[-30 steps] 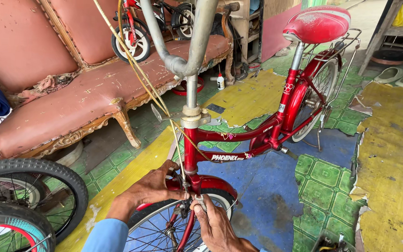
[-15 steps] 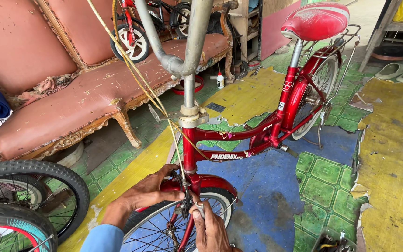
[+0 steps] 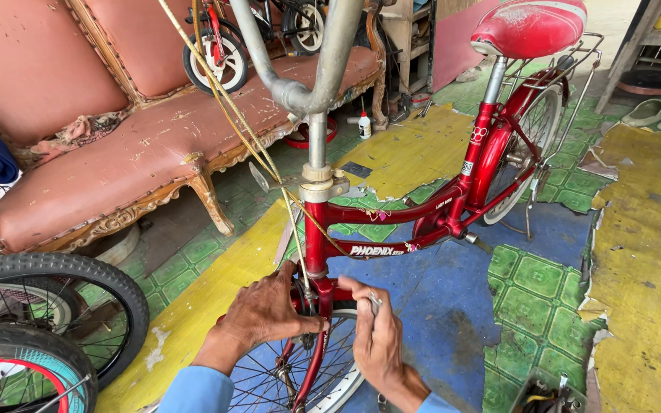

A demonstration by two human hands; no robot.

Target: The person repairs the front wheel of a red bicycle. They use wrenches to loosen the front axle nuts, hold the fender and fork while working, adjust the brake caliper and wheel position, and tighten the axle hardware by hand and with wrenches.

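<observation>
The left hand point(image 3: 265, 313) is gripping the red fork point(image 3: 319, 294) of the red bicycle point(image 3: 422, 214) with curled fingers, just below the head tube. The right hand point(image 3: 376, 336) is pinching a small metal tool point(image 3: 375, 302), and its tip is staying close to the fork on the other side; what kind of tool it is, I cannot tell. I am judging that the tool could be slipping off the small part and hitting the fingers of the left hand, because both hands are working very near each other. The yellow cable point(image 3: 231, 115) is hanging loose beside the fork and could be catching in the spokes of the front wheel point(image 3: 300, 375). The bicycle is standing upright, with the fork in front of the person, low in the view. Its red paint is looking shiny, the saddle point(image 3: 529, 27) worn
</observation>
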